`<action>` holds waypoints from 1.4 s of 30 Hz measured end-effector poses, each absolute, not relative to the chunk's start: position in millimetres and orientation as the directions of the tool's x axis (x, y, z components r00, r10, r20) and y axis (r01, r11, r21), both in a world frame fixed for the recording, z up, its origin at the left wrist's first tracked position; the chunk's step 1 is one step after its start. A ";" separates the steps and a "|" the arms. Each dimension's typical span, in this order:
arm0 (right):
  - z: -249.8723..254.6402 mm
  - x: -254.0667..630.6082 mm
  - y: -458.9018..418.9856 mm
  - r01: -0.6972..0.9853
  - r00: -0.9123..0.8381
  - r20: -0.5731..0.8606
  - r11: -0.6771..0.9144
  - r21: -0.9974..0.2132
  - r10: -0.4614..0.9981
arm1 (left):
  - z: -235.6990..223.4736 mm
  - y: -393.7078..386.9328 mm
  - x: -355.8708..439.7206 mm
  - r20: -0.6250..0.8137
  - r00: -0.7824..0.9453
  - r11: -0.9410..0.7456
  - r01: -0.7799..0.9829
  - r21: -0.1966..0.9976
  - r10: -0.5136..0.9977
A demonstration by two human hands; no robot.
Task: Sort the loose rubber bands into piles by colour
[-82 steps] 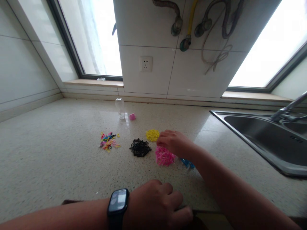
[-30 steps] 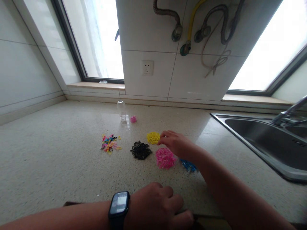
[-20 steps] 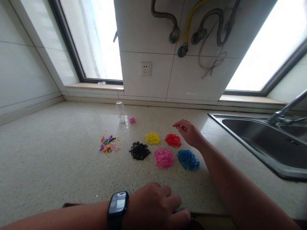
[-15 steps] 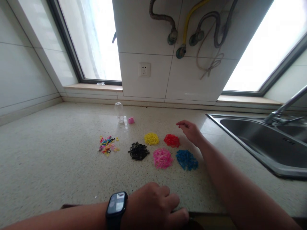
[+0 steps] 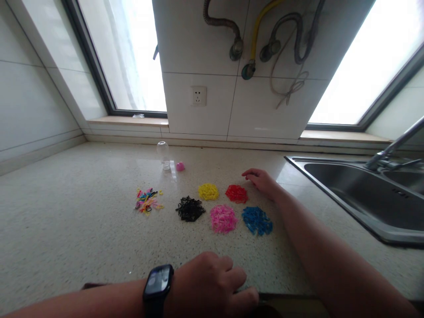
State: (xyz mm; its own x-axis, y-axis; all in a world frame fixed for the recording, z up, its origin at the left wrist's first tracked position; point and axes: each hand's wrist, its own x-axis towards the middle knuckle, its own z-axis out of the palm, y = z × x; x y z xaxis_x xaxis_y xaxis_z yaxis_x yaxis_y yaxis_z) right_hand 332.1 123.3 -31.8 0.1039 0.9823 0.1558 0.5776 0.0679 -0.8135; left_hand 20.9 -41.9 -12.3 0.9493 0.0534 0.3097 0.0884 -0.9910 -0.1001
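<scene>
My right hand (image 5: pixel 260 180) rests on the counter just behind the pile of red rubber bands (image 5: pixel 236 194), fingers stretched forward and nothing seen in them. At the counter's front edge lies my left hand (image 5: pixel 212 285), a watch (image 5: pixel 158 280) on its wrist. Its fingers are curled and no object shows in it; the palm is hidden. Between the hands sit piles of blue rubber bands (image 5: pixel 257 221), pink rubber bands (image 5: pixel 223 219), black rubber bands (image 5: pixel 190 209) and yellow rubber bands (image 5: pixel 208 191). Further left is a mixed-colour pile of rubber bands (image 5: pixel 148 201).
A clear bottle (image 5: pixel 163 155) stands upside down towards the back, beside a small pink piece (image 5: pixel 179 166). On the right a steel sink (image 5: pixel 338 212) with a faucet (image 5: pixel 394 148) is set into the counter (image 5: pixel 82 229). Hoses and a socket (image 5: pixel 198 96) are on the wall.
My right hand has lowered slightly beside the red pile. The whole view has shifted a little; the piles and my left hand otherwise stay as they were.
</scene>
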 end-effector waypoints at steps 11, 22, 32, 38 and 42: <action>-29.3 332.2 122.4 0.593 0.096 0.149 0.064 -0.803 0.984 | 29.3 -0.8 -4.2 0.205 0.974 -0.995 0.088 0.056 0.098; -23.7 327.6 119.7 0.559 0.112 0.129 0.045 -0.828 0.985 | 63.7 135.2 -131.5 -0.039 0.662 -0.635 0.733 0.242 0.749; -28.5 331.2 124.2 0.581 0.101 0.126 0.044 -0.813 0.987 | 35.7 166.4 -180.4 -0.230 0.603 -0.529 0.789 0.311 0.764; -31.9 333.8 126.5 0.567 0.097 0.130 0.053 -0.822 0.987 | 36.9 166.5 -179.5 -0.239 0.598 -0.513 0.790 0.336 0.765; -33.1 334.5 127.3 0.550 0.095 0.128 0.056 -0.833 0.987 | 35.2 168.0 -180.3 -0.247 0.602 -0.511 0.787 0.346 0.760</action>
State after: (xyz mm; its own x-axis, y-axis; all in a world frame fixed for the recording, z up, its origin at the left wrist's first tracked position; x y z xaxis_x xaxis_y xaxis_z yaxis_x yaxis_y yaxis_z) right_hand 334.5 127.3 -33.1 0.0945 0.9872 0.1284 0.5501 0.0557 -0.8332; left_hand -180.3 168.0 35.2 0.6016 0.7598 -0.2466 0.7869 -0.5107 0.3464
